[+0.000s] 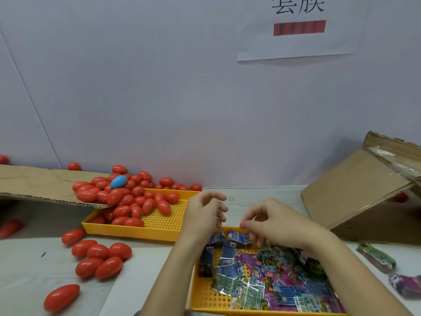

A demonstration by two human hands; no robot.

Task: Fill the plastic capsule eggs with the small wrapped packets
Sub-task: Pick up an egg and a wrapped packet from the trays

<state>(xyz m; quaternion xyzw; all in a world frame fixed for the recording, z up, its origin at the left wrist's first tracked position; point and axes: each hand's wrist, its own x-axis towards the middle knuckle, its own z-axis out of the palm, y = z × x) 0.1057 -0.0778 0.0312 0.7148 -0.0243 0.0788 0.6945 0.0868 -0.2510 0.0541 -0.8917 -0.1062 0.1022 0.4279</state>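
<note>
The near yellow tray (202, 293) sits at the lower centre of the frame, its perforated floor heaped with small wrapped packets (268, 277) in blue, pink and green print. Both forearms reach over it from the bottom edge. The right hand (273, 221) hovers above the tray's far rim, thumb and forefinger drawn together in a narrow grip on something small and blurred; what it pinches cannot be told. Just under it a blue packet (239, 237) leans at the tray's far edge. The left hand (205, 213) hangs beside it, fingers loosely curled, holding nothing visible.

To the left of centre, a second yellow tray (164, 220) carries a pile of red capsule eggs (127, 199), with one blue egg (118, 181) on top. The pile spills from a brown cardboard flap (41, 183) at the left. More red eggs (100, 258) lie loose on the white desk (141, 277) at lower left.

At the right stands a tilted cardboard box (355, 197). Two wrapped bundles (378, 258) lie on the desk at the lower right edge. A small ring (231, 198) lies beyond the hands. A paper sign (298, 28) hangs on the wall at upper right.
</note>
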